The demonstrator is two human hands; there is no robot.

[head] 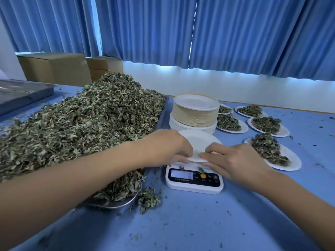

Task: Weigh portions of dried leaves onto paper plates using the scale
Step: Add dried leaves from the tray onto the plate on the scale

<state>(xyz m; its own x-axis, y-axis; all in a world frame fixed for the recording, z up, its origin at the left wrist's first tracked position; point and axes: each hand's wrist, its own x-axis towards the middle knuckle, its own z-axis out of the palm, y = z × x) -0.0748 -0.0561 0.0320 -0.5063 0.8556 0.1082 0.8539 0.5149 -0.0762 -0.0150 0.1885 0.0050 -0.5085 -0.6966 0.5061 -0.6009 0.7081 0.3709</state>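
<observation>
Both hands on an empty plate over the scale: left hand pinching the near-left rim, right hand pinching the near-right rim, fingers closed on it. Display reading 6, with leaf bits beside it. Big leaf pile on a tray just left of the scale. Plate stack behind. Five filled plates to the right, on a blue table strewn with crumbs
</observation>
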